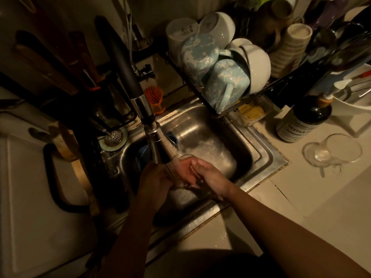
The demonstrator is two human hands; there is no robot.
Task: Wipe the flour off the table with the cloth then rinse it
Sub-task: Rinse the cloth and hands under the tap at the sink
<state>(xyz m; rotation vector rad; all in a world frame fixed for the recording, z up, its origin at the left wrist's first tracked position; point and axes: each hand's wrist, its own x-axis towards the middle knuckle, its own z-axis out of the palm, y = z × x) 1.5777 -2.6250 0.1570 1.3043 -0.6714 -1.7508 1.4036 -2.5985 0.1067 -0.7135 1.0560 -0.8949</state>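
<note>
Head view looks down on a metal sink [267,155]. Behind the sink, a dish rack [224,112] is full of cups and bowls. A tap [158,145] runs water over the sink's middle. Under it, the left hand [160,177] lies palm up with loose fingers. The right hand [210,175] rests loose fingers across that palm. Neither hand grips anything. I cannot tell where the cloth is. A dark bottle [303,121] stands right of the sink.

Upended blue marbled mugs [226,83] and white bowls [259,67] crowded in a wire dish rack [277,83]; under its edge, a clear tub of yellow noodles [253,111]. To the right, a dark labelled bottle [301,121] upright, with a clear glass mug [333,151] on its side near it. Farther left, an orange brush [154,97], a perforated metal strainer [113,137] and dark-handled utensils [50,63]
</note>
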